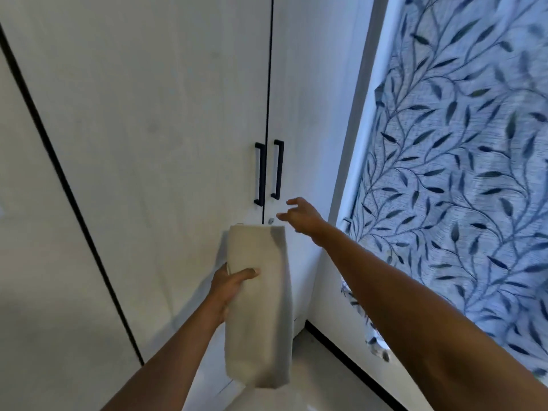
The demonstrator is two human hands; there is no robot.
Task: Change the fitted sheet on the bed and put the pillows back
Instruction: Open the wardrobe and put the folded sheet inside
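A folded cream sheet hangs upright in front of the white wardrobe. My left hand grips its left edge, thumb across the front. My right hand is stretched out to the right of the sheet's top, fingers spread and loosely bent, holding nothing. It hovers just below and right of the right black door handle, beside a small round lock. Both wardrobe doors are closed. The bed and pillows are out of view.
The left black handle sits beside the door gap. A blue curtain with a dark leaf pattern hangs at the right, close to the wardrobe's side. Pale floor shows at the bottom.
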